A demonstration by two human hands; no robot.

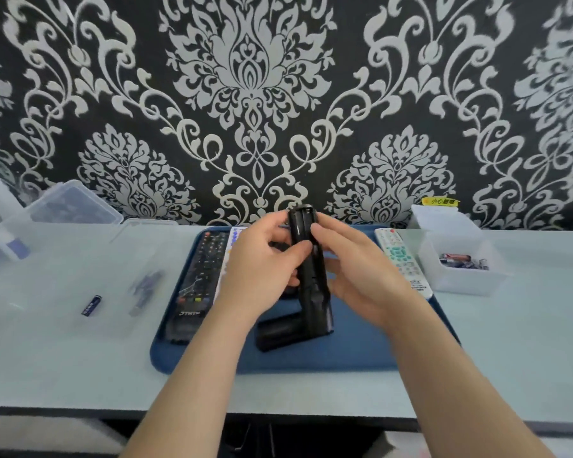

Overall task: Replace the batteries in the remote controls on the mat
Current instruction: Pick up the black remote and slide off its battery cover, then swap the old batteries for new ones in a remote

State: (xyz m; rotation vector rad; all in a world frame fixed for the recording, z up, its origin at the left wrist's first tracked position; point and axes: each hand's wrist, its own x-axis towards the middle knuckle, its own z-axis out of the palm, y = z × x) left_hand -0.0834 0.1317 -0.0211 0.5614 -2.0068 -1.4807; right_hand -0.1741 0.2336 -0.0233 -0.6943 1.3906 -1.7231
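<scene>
I hold a black remote [306, 259] upright above the blue mat [361, 342], its back facing me and the battery bay at the top uncovered. My left hand [265, 259] grips its left side with the thumb across the back. On the other side my right hand [354, 266] holds it, thumb near the bay. A black battery cover [282, 333] lies on the mat below. Another black remote [197, 282] lies at the mat's left, and next to it sits a white remote [232, 239] that my left hand mostly hides. A second white remote [402, 259] lies at the mat's right.
A clear box [460, 256] at the right holds several batteries. A loose blue battery [91, 305] lies on the table at the left, beside a clear lid [143, 259] with more batteries [146, 285]. A clear container [63, 206] stands at the back left. Patterned wall behind.
</scene>
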